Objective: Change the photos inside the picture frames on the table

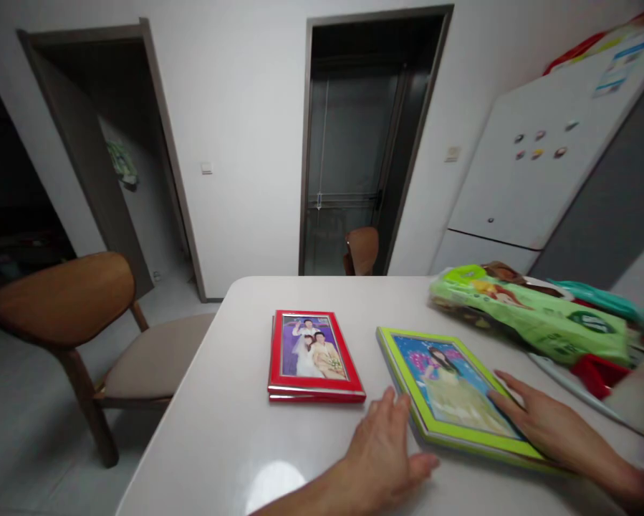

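Note:
A lime-green photo frame lies at a slant on the white table, its picture showing a figure in a pale dress on blue. My right hand holds its right side, the thumb over the front; the other fingers are partly hidden by the edge. Beside the lower left edge is my left hand, fingers stretched forward and thumb apart, with nothing in it. Its fingertips are close to the green border; whether they touch it I cannot tell. To the left, a red photo frame lies on another red frame, slightly askew.
A green plastic package lies at the table's right, with a red object near it. A wooden chair stands left of the table, another chair behind it. A white fridge is at the back right.

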Tool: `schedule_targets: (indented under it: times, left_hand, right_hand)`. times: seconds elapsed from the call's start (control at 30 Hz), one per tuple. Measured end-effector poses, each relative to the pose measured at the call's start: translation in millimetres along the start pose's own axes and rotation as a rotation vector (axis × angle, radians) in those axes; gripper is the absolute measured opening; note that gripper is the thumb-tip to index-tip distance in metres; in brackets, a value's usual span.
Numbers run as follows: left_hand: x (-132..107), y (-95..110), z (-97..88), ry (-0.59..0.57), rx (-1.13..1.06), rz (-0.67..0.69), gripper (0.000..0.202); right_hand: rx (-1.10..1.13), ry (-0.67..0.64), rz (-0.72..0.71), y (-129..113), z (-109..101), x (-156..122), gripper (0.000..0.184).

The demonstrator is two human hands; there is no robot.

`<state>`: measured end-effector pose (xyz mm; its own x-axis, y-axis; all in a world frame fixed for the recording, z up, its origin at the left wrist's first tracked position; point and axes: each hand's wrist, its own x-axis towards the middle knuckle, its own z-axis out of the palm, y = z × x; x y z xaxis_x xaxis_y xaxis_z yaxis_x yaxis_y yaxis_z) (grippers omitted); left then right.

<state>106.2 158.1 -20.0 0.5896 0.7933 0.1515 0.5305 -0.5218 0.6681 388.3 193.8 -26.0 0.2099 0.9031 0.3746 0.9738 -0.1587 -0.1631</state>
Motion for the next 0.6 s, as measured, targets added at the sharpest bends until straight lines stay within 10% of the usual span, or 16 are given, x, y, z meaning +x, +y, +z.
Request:
schedule_targets:
  times: [0.2,0.3,0.6]
  left_hand:
    - [-56.2,-35.8,-59.7,0.335,0.451,-0.325,0.049]
    - [-79.3,-37.9,-78.9,0.338,0.487,-0.333,0.035]
    - [-131.1,-11.3,-67.5,0.373,0.484,-0.263,0.036]
  right_hand:
    - [0.411,-0.101,-0.332,-159.9,-6.0,-45.8,0.047]
    - [0.689,-0.184,-0.029,-216.0,-0.9,-64.7,0.047]
    - [1.057,-0.104,0.270,-226.9,-15.9,-112.1,0.061]
